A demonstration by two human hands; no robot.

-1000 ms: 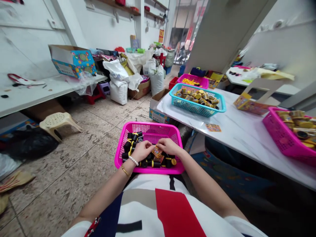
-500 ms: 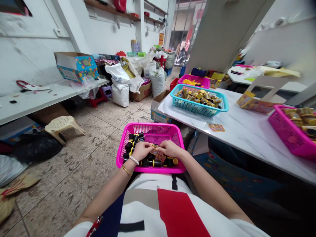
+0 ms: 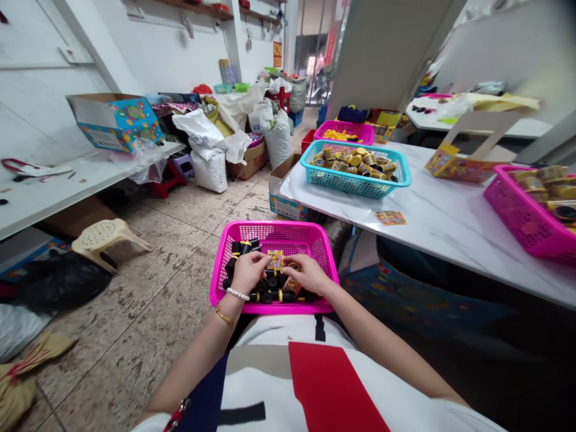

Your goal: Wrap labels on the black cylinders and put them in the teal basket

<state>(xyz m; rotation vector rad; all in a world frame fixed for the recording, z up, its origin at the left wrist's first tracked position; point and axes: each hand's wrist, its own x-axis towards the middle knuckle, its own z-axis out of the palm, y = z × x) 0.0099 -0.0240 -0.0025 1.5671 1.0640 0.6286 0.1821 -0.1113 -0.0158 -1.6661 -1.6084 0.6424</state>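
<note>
The left hand [image 3: 251, 270] had its thumb and forefinger pinched on the left edge of a small, flat, rectangular orange-and-purple printed label [image 3: 275, 259], which stood tilted up just beyond the fingertips, in the gap between the two hands. The right hand [image 3: 308, 275] was bent at the label's lower right, its thumb and forefinger close to that corner; whether they grasped it or merely lay against it could not be told. A second orange-and-purple label [image 3: 291, 285] lay just below the right fingers, partly covered by them. Under and around both sets of fingers were black cylindrical canisters with yellow bands [image 3: 287, 296], heaped in a bright pink rectangular plastic basket [image 3: 288, 308] whose front rim ran nearer the body than the fingers. Around the left wrist, behind the fingers, were a white beaded bracelet [image 3: 237, 294] and a thin gold-coloured bangle [image 3: 224, 314]. Well beyond the right fingers, forward and to the right, a white marble-patterned table [image 3: 432, 222] bore a flat orange printed sheet [image 3: 390, 218] near its edge and, farther off, a turquoise perforated plastic basket [image 3: 346, 185] filled with gold-coloured cylinders [image 3: 360, 162].
</note>
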